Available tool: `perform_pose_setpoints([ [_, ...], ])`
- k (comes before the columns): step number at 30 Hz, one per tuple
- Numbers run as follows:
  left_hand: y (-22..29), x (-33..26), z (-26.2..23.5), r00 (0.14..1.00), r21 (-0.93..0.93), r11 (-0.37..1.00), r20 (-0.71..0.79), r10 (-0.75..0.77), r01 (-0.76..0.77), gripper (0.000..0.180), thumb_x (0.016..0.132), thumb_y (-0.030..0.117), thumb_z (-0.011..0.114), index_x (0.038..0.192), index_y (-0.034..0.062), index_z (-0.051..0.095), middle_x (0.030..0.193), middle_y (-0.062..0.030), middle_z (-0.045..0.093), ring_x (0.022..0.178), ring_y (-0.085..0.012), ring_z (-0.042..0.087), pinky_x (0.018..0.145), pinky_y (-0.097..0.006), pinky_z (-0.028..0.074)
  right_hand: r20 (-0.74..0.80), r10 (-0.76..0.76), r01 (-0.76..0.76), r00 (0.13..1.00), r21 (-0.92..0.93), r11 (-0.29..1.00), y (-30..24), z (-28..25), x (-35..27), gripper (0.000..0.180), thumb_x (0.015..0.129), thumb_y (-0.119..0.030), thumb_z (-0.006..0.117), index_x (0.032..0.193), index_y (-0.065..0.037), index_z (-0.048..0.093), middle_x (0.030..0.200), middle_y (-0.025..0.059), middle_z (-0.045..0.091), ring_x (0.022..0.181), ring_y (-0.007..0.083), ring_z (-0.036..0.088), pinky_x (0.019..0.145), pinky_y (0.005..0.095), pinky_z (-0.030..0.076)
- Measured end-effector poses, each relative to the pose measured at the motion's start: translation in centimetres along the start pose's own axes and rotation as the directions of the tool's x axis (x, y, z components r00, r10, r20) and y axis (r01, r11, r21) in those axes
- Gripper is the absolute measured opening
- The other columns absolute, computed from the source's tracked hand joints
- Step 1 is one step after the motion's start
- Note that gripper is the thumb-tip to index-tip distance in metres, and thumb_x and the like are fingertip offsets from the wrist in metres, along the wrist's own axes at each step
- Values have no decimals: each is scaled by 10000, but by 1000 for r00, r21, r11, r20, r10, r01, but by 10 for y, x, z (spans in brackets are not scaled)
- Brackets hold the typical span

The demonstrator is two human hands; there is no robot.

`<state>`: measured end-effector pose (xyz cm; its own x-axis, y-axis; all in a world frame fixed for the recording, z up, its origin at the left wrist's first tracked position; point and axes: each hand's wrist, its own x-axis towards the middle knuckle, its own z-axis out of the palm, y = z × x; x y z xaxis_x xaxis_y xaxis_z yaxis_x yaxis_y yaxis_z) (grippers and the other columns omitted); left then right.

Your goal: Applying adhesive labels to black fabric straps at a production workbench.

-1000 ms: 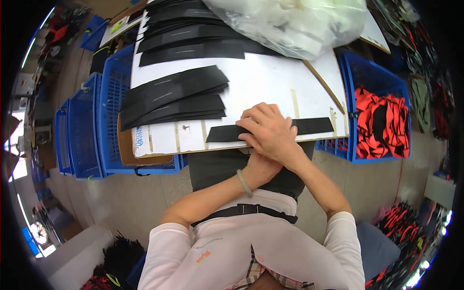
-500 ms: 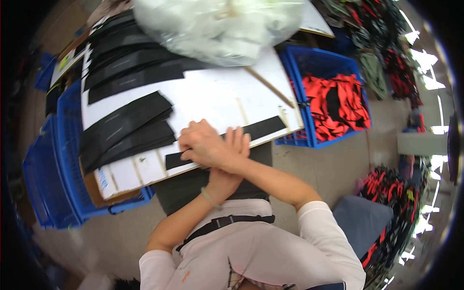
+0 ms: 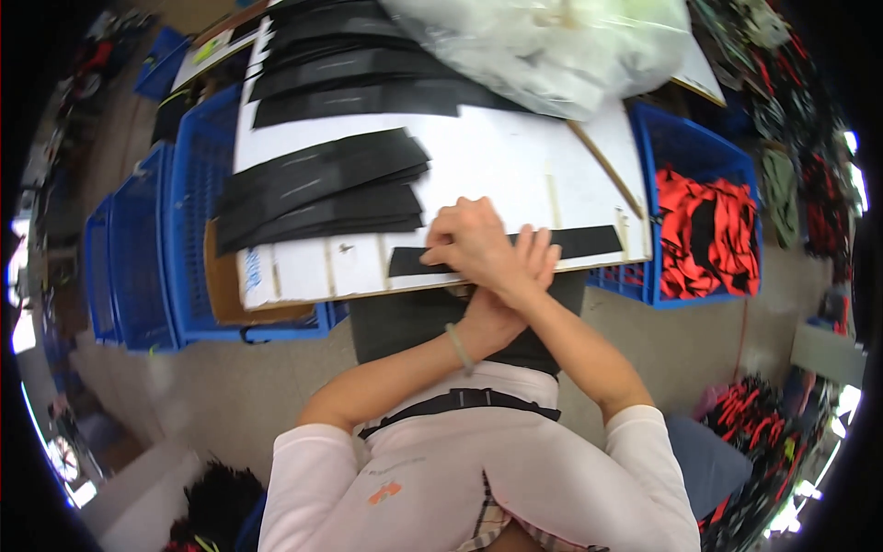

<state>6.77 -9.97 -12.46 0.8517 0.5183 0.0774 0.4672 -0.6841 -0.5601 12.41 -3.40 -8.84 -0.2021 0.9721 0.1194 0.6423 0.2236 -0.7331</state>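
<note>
A black fabric strip (image 3: 589, 241) lies along the near edge of the white tabletop. My forearms cross at the wrists, the right over the left. My right hand (image 3: 474, 241) is over the strip's left part, fingers curled and their tips closed on it. Beyond the crossing, my left hand (image 3: 538, 256) rests on the strip's right half, fingers stretched out flat; its palm is partly hidden under my right wrist. To the left lies a fanned stack of black strips (image 3: 322, 175).
More black strip stacks (image 3: 359, 69) lie farther back beside a clear plastic bag of white material (image 3: 561, 46). A wooden stick (image 3: 604, 170) lies at the right. Blue crates (image 3: 704, 138) flank the table; the right one contains red and black pieces (image 3: 708, 235).
The view has turned and shifted, so the table sits farther right in the picture. Both hands keep nearly the same crossed pose on the strip.
</note>
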Motion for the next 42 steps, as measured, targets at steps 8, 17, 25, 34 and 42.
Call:
perform_pose_setpoints([
  [8, -19, -3, -5, 963, -778, 625, -111, -247, 70, 514, 919, 204, 395, 1392, 7, 358, 1477, -185, 323, 1387, -340, 290, 1112, -494, 256, 21, 16, -17, 1000, 37, 999, -20, -1, 10, 184, 596, -162, 784, 576, -69, 627, 618, 22, 602, 672, 224, 520, 698, 349, 356],
  [17, -15, -15, -17, 918, -855, 513, -139, -372, 79, 566, 808, 186, 610, 1294, -68, 467, 1380, -238, 405, 1366, -377, 298, 1129, -472, 216, -304, 140, -94, 942, 159, 983, 10, -74, -49, 131, 749, 0, 666, 876, 13, 637, 902, 107, 606, 862, 231, 570, 787, 307, 448],
  [25, -44, -51, -31, 718, -985, 35, -146, -681, -167, 340, 744, -30, 674, 1077, -12, 605, 1112, -156, 558, 1050, -334, 539, 874, -380, 463, -48, -202, 176, 978, -328, 928, 7, -83, -68, 339, 688, 63, 647, 1017, -16, 654, 973, 114, 609, 954, 295, 555, 867, 383, 421],
  [34, -90, -134, -23, 537, -579, -809, 652, -535, -102, 417, 879, 1, 611, 1263, -31, 448, 963, -116, 632, 828, -149, 639, 731, -247, 525, 78, -307, 259, 949, 364, 895, -87, -38, 40, 241, 715, 70, 679, 948, 9, 678, 873, 106, 604, 832, 213, 589, 734, 281, 467],
  [42, -159, -153, 14, 256, -360, -841, 838, -482, -403, 506, 937, 121, 546, 1333, -81, 305, 1173, -242, 557, 993, -286, 632, 853, -345, 524, 108, -245, 227, 964, 154, 962, -95, 61, 99, 190, 739, 37, 683, 926, 13, 665, 833, 106, 594, 726, 240, 615, 653, 325, 484],
])
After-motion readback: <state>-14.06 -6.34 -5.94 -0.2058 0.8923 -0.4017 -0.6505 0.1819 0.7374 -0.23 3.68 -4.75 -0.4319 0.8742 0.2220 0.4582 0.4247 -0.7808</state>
